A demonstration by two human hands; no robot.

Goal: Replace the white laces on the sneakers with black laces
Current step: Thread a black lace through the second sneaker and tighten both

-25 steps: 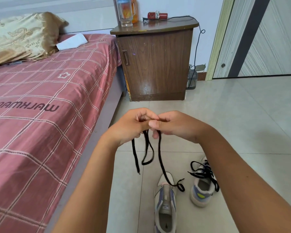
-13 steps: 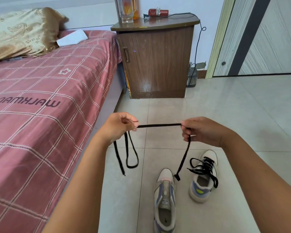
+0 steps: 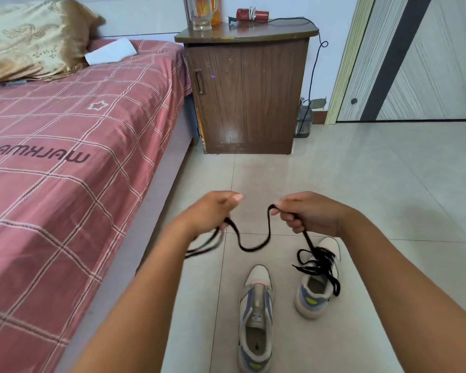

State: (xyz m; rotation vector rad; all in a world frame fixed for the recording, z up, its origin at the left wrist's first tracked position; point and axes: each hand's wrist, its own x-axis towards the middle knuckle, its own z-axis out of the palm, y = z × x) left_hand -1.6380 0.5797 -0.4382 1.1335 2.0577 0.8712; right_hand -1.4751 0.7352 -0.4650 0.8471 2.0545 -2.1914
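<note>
A loose black lace [image 3: 253,247] sags in a slack curve between my two hands above the tiled floor. My left hand [image 3: 213,211] pinches one part of it, and blurred strands trail down to its left. My right hand [image 3: 304,214] grips the other part, whose end hangs down toward the right sneaker. On the floor below, the left sneaker [image 3: 256,316] is white and purple with no lace in it. The right sneaker [image 3: 316,284] carries a black lace, its ends lying loose over the tongue.
A bed with a pink checked cover [image 3: 65,170] runs along my left, its edge close to my left arm. A brown bedside cabinet [image 3: 248,98] stands ahead, with a cable and a small jar [image 3: 303,122] at its right. A door [image 3: 428,57] is at the far right.
The hands pulled apart until the lace was taut, then came closer together and lower, so the lace now droops between them. The view has tilted down slightly.
</note>
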